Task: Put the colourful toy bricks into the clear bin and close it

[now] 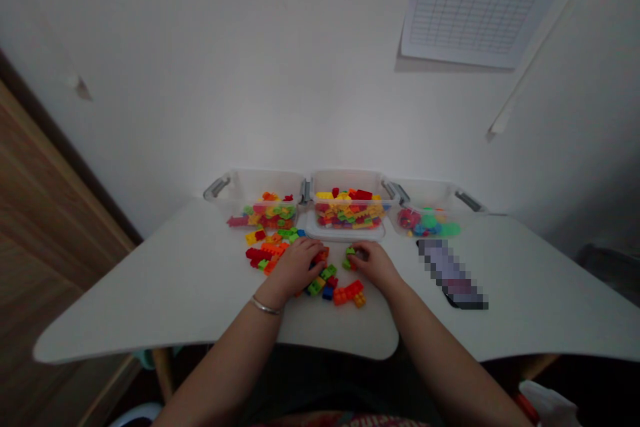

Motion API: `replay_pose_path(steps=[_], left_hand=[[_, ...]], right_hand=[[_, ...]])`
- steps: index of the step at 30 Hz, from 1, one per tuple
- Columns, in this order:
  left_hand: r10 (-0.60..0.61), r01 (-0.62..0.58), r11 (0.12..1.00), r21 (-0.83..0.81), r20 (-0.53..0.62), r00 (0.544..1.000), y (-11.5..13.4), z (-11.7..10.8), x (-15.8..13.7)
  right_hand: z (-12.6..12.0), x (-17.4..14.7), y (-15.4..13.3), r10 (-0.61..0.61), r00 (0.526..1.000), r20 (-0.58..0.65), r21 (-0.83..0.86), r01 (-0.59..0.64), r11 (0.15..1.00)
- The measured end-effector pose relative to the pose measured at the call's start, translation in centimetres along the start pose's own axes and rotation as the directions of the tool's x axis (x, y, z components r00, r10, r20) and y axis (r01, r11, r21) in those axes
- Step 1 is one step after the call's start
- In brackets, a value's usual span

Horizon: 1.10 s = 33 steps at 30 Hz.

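Observation:
Toy building bricks in several colours lie loosely on the white table in front of me. My left hand (299, 265) rests over the middle of the pile, a silver bangle on its wrist. Its thumb and fingers close around a red-orange brick (323, 255); the bricks under the palm are hidden. To the right, my right hand (376, 264) pinches a small green brick (350, 253), with a bit of orange showing just below it. Between and in front of the hands are green bricks (316, 286), a blue brick (327, 293) and joined orange bricks (349, 293).
Three clear bins stand against the wall: a left bin (267, 180) and middle bin (353, 180) with bricks, and a right bin (430, 188) with coloured pieces. A white lid (345, 235) lies before the middle bin. A phone (453, 277) lies right of my right hand.

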<state>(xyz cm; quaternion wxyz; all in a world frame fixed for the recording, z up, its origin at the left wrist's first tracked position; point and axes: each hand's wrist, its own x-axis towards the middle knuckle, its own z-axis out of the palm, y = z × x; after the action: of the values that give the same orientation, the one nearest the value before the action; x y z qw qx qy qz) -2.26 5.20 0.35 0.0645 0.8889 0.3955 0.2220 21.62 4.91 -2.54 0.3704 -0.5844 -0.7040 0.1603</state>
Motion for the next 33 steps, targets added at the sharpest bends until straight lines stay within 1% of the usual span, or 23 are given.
replay_pose_path(steps=[4,9,12,13,15,17,19,21,22,24,26,28,31,33], left_hand=[[0.003,-0.003,1.0,-0.001,0.002,1.0,0.0,0.0,0.0],[0.001,-0.001,1.0,0.001,0.01,1.0,0.1,-0.2,0.2],[-0.005,0.004,1.0,0.006,0.012,1.0,0.2,-0.3,0.2],[-0.005,0.005,1.0,0.006,0.013,1.0,0.2,-0.3,0.1],[-0.003,0.003,1.0,0.006,0.014,1.0,0.1,-0.3,0.1],[-0.003,0.003,1.0,0.001,0.01,1.0,0.1,-0.3,0.0],[-0.003,0.003,1.0,-0.004,0.004,1.0,0.1,-0.3,0.0],[-0.001,0.001,1.0,-0.004,0.005,1.0,0.1,-0.4,-0.1],[-0.001,0.001,1.0,-0.001,0.008,1.0,0.1,-0.4,-0.1],[-0.005,0.005,1.0,0.004,0.015,1.0,0.2,-0.5,-0.1],[-0.009,0.008,1.0,0.005,0.017,1.0,0.2,-0.6,-0.1],[-0.005,0.005,1.0,0.003,0.018,1.0,0.2,-0.6,-0.2],[0.005,-0.005,1.0,-0.004,0.017,1.0,0.1,-0.5,-0.2],[0.007,-0.007,1.0,-0.006,0.014,1.0,0.1,-0.4,-0.2]], right_hand=[[-0.1,0.2,0.3,0.061,0.993,-0.099,0.046,-0.057,0.997],[-0.2,0.2,0.0,0.14,0.979,-0.147,0.226,-0.105,0.969],[-0.8,0.4,-0.7,0.135,0.974,-0.182,0.305,-0.075,0.95],[-1.2,0.5,-1.0,0.122,0.97,-0.212,0.304,-0.053,0.951],[-2.3,0.9,-1.6,0.072,0.952,-0.298,0.253,0.006,0.968],[-3.7,1.5,-2.1,-0.026,0.918,-0.395,0.138,0.087,0.987],[-5.2,2.2,-2.6,-0.135,0.871,-0.472,-0.001,0.153,0.988],[-6.4,3.0,-2.9,-0.184,0.826,-0.532,-0.101,0.154,0.983],[-6.8,3.5,-3.0,-0.172,0.803,-0.57,-0.116,0.128,0.985],[-7.4,4.6,-3.0,-0.099,0.749,-0.656,-0.076,0.065,0.995],[-7.6,5.7,-2.9,-0.038,0.718,-0.695,-0.033,0.021,0.999],[-7.6,6.5,-2.9,-0.008,0.722,-0.692,-0.03,-0.017,0.999],[-7.6,7.3,-2.7,0.033,0.754,-0.656,-0.043,-0.082,0.996],[-7.6,7.5,-2.6,0.049,0.772,-0.634,-0.044,-0.099,0.994]])
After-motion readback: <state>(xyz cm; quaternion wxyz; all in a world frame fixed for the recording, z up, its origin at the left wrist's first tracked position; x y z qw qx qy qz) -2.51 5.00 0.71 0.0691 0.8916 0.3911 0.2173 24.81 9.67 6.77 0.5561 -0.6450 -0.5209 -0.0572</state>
